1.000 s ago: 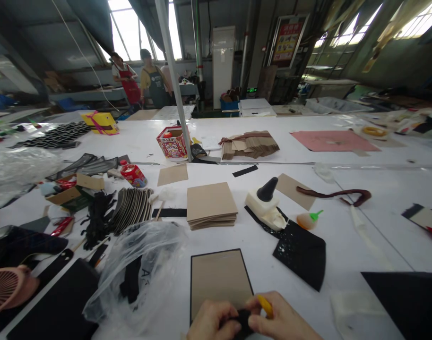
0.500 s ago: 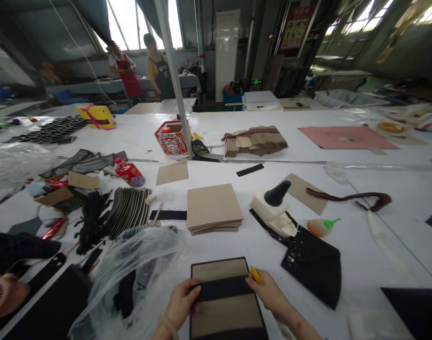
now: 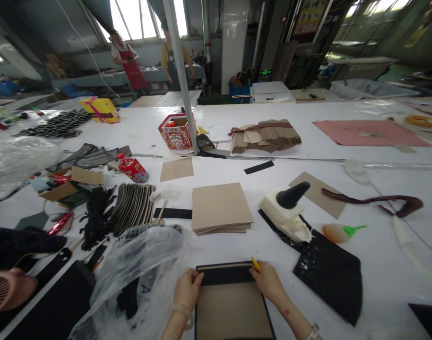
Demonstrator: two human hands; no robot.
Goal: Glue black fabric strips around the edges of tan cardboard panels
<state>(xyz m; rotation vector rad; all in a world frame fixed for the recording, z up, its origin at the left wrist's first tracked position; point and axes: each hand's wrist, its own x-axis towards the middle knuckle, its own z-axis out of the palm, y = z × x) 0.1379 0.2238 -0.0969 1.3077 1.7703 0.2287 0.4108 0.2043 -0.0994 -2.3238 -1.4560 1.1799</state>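
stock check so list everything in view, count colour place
edged board: 1, tan, front centre
strip: 1, black, across board
board stack: 1, tan, centre
plastic bag: 1, clear, near left
fan: 1, pink, left edge
capped bottle: 1, red, left
cone-topped container: 1, cream, right of stack
green-tipped bottle: 1, orange, right
patterned box: 1, red, far centre
flat sheet: 1, pink, far right
people: 2, aprons red/dark, background
other items: uncounted, mixed, both sides
left hand: 1, bare, pinching strip's left end
right hand: 1, bare, at strip's right, holding yellow tool

left wrist [image 3: 184, 301]: slim pale band [image 3: 181, 310] | right forearm [image 3: 294, 319]: narrow silvery bracelet [image 3: 313, 331]
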